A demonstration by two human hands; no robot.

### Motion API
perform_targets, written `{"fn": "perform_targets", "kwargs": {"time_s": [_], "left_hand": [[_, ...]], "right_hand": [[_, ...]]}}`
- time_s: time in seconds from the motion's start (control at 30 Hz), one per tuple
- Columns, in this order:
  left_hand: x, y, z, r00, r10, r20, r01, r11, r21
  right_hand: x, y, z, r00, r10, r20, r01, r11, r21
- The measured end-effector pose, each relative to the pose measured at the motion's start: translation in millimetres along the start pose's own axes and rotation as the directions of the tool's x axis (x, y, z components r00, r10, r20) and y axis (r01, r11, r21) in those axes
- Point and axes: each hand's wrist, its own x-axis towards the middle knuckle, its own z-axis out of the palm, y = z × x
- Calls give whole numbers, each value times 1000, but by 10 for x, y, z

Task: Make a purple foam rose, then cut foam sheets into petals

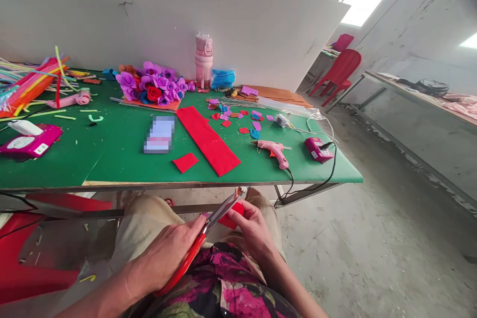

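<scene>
Above my lap, my left hand [169,248] is closed around the red handles of a pair of scissors [189,261]. The blades point up and to the right, slightly parted, beside a small red piece [228,220] of sheet material. Fingers and thumb of my right hand [253,226] pinch that piece, partly covering it. On the table in front lie a long folded red strip [210,144] and a smaller red rectangle [185,162]. Whether the blades are cutting into the piece, I cannot tell.
The green table [122,166] bears a pink glue gun [274,150], magenta power sockets [319,150], a phone [159,135], purple flowers [161,81], a pink bottle [203,64] and scattered cut pieces [256,125]. Its front edge runs just beyond my hands; cables hang at right.
</scene>
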Motion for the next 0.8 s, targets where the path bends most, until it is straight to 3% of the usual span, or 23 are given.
{"fn": "perform_targets", "kwargs": {"time_s": [0.2, 0.5, 0.8], "left_hand": [[1, -6, 8, 999, 19, -33, -20, 999, -41], [5, 23, -9, 1000, 8, -17, -8, 1000, -13], [0, 27, 4, 1000, -3, 24, 3, 1000, -18]], "right_hand": [[14, 18, -39, 997, -31, -74, 26, 997, -70], [-18, 6, -24, 999, -39, -6, 39, 999, -28], [-21, 3, -16, 1000, -22, -16, 22, 999, -27]]}}
